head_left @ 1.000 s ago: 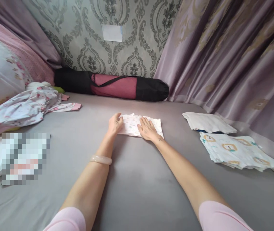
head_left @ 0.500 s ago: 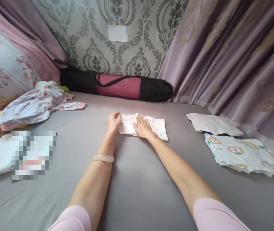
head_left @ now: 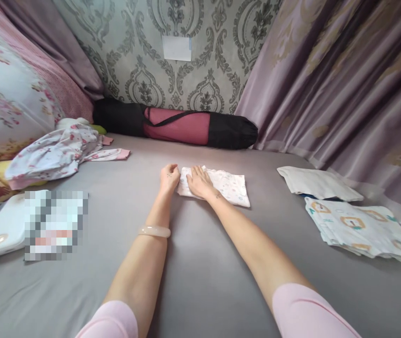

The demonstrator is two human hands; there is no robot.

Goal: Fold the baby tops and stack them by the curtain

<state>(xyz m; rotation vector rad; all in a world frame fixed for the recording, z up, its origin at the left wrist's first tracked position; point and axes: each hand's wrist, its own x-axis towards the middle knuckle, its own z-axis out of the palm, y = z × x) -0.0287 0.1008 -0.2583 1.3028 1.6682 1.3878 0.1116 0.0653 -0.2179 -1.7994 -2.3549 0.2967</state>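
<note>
A folded white cloth (head_left: 226,185) with small pale prints lies on the grey bed sheet (head_left: 207,272). My right hand (head_left: 199,182) rests flat on its left half, fingers stretched out. At the cloth's left edge is my left hand (head_left: 170,177), its fingers curled closed. Whether those fingers pinch the cloth's edge is hidden. A pale bangle (head_left: 154,231) circles my left forearm.
Folded cloths with lion prints (head_left: 362,227) and a plain off-white folded cloth (head_left: 320,183) lie at the right. A rolled black and pink bag (head_left: 177,126) lies along the wall. At left are a printed garment (head_left: 52,152) and a white device (head_left: 6,227).
My right hand has slid left across the cloth, closer to my left hand. My left hand stays at the cloth's left edge. The view has shifted slightly.
</note>
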